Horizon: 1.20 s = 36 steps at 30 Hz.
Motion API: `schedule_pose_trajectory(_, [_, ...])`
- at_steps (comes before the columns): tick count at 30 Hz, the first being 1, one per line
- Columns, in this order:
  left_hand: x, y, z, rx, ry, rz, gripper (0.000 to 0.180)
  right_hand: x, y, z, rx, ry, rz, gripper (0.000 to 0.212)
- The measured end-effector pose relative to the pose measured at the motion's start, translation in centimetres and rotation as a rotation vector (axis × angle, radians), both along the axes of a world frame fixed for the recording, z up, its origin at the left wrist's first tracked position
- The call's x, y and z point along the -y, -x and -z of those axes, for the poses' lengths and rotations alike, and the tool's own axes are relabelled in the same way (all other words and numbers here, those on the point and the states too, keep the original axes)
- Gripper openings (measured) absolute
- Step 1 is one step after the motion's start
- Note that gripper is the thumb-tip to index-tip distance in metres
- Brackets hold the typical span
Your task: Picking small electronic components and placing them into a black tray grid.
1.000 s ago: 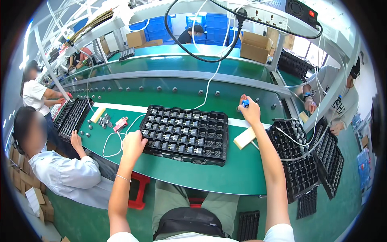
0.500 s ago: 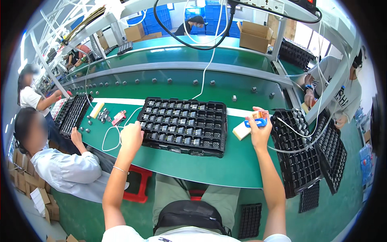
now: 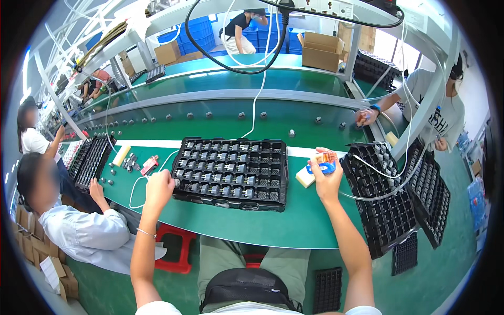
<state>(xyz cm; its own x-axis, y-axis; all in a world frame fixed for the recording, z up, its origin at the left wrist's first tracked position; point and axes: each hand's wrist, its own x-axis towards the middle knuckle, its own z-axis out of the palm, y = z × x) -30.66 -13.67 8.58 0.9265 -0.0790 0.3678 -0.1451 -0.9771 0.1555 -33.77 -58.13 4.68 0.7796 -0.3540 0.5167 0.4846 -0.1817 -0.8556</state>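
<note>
Black tray (image 3: 231, 201) is lying on the tabletop (image 3: 252, 226), grey plugs (image 3: 221, 167) sitting in its cups, likely so they are not rolling about. By the tray's left edge, my left hand (image 3: 159, 189) is resting, fingers curled; I cannot tell if they are gripping anything. Right of the tray, my right hand (image 3: 328, 184) is clamping a blue-and-orange thing (image 3: 328, 167), perhaps for a firm hold.
</note>
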Motion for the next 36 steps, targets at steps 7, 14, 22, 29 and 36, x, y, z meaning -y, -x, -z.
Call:
schedule_pose_trajectory(7, [4.5, -2.0, -2.7, -0.211, 1.006, 0.312, 0.014, -1.1, 0.7, -1.8, 0.022, -0.191, -0.035, 0.03])
schedule_pose_trajectory(14, [16.9, -3.9, -2.4, -0.679, 1.879, 0.63, 0.029, -1.6, 0.9, -1.5, -0.007, -0.195, -0.073, 0.029])
schedule_pose_trajectory(22, [24.4, -3.0, 0.2, -0.844, 1.785, 0.766, 0.033, -1.4, 1.0, -1.9, -0.113, -0.281, -0.155, 0.026])
schedule_pose_trajectory(29, [25.1, -0.2, 2.0, -0.786, 1.537, 0.85, 0.039, -2.0, 1.9, -1.6, -0.225, -0.445, -0.248, 0.032])
schedule_pose_trajectory(36, [25.2, -0.3, 1.6, -0.686, 1.364, 0.79, 0.034, -2.3, 1.1, -1.0, -0.27, -0.444, -0.233, 0.033])
